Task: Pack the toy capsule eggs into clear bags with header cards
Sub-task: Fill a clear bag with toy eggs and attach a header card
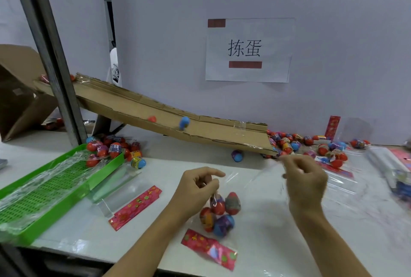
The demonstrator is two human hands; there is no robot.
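A clear bag (pixel 251 179) hangs between my hands above the white table. My left hand (pixel 198 185) pinches one side of its mouth and my right hand (pixel 304 179) pinches the other. Several capsule eggs (pixel 220 212), red, purple and blue, sit in the bag's bottom. A pink header card (pixel 209 249) lies on the table just below the bag. A second header card (pixel 135 206) lies to the left.
A cardboard ramp (pixel 169 114) slopes down from the left, with a blue egg (pixel 184 122) and a red egg (pixel 152 118) on it. Loose eggs (pixel 307 143) pile at its right end. A green tray (pixel 46 187) holding eggs stands left. Empty bags (pixel 391 165) lie far right.
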